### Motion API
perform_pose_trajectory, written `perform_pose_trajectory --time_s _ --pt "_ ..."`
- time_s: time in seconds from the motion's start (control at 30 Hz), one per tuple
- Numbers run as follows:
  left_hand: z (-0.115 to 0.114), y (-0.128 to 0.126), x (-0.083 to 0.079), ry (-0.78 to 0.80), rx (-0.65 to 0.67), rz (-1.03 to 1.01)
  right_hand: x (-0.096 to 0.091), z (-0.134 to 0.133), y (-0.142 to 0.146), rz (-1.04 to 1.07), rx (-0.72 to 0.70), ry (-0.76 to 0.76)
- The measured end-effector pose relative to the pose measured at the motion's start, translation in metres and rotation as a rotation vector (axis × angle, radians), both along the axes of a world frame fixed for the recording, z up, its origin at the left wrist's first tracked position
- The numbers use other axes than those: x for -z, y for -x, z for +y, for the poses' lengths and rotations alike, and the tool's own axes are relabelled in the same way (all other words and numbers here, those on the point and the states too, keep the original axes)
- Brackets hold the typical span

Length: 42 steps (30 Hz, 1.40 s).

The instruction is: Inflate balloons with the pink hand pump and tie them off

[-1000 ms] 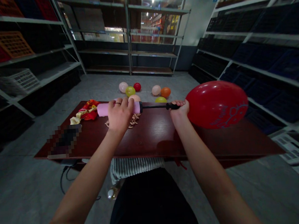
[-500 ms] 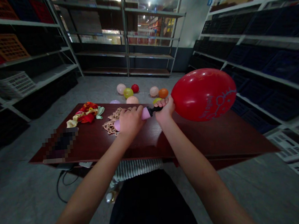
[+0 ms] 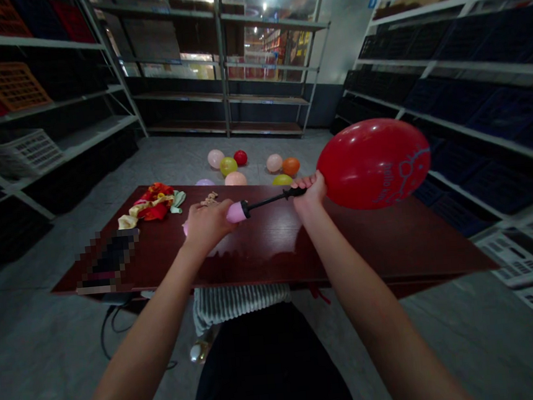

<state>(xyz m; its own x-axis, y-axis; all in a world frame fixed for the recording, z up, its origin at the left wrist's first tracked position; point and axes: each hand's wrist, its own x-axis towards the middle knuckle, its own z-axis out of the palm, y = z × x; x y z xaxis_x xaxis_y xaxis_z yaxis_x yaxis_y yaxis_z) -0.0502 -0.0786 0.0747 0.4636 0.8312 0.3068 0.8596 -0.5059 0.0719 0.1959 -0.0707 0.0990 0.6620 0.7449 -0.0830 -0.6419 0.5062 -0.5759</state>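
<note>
The pump [image 3: 237, 212] is lying almost crosswise before the person, above the table [image 3: 261, 250]; its long axis is running left to right, with the rod end pointing right and tilting slightly away toward the far edge. The black rod [image 3: 266, 200] is showing bare between the barrel and the handle [image 3: 295, 192].

The left hand [image 3: 208, 225] is closing around the pink barrel, its fingers curling over the top; the barrel is sticking out on both sides of it, more plainly on the right. The right hand [image 3: 311, 192] is wrapping its fingers around the handle, so the pump is spanning the gap between the two hands.

The red balloon [image 3: 370, 163] is swelling out just beyond the right hand, touching it at the narrow end. Its long axis is running nearly level, the printed end facing right. Whether the right hand is also pinching its neck, I cannot tell.

Limp balloons [image 3: 155, 205] are lying left of the left hand, and tan pieces [image 3: 210, 198] are lying just behind it.
</note>
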Motion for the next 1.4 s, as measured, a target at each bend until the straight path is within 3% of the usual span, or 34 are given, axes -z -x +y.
perform_pose_trajectory --time_s 0.17,0.33,0.6,0.73,0.83,0.97,1.1,1.23,1.4 --pt "-0.006 0.012 -0.001 -0.185 0.006 -0.011 0.005 -0.003 -0.016 0.020 0.024 0.042" --pt "-0.016 0.005 -0.012 -0.370 -0.020 -0.008 0.003 -0.003 -0.016 0.024 0.020 0.017" --pt "-0.022 -0.027 -0.018 -0.330 -0.033 -0.036 -0.013 -0.006 0.018 0.099 -0.046 -0.064" --pt "-0.028 -0.046 -0.025 -0.258 -0.023 -0.030 -0.010 -0.002 0.044 -0.009 -0.093 -0.021" --pt "-0.028 -0.054 -0.022 -0.189 -0.021 -0.047 -0.010 0.001 0.054 -0.118 -0.115 0.033" --pt "-0.022 -0.054 -0.014 -0.037 -0.010 -0.157 -0.019 0.003 0.050 -0.200 -0.147 0.065" --pt "-0.006 -0.050 -0.024 0.229 0.210 -0.454 -0.038 0.001 0.037 -0.267 -0.275 0.092" --pt "0.016 -0.056 -0.040 0.582 0.396 -0.887 -0.046 -0.003 0.032 -0.316 -0.498 0.146" --pt "0.029 -0.077 -0.039 1.125 0.400 -1.195 -0.030 -0.014 0.043 -0.424 -0.864 0.274"
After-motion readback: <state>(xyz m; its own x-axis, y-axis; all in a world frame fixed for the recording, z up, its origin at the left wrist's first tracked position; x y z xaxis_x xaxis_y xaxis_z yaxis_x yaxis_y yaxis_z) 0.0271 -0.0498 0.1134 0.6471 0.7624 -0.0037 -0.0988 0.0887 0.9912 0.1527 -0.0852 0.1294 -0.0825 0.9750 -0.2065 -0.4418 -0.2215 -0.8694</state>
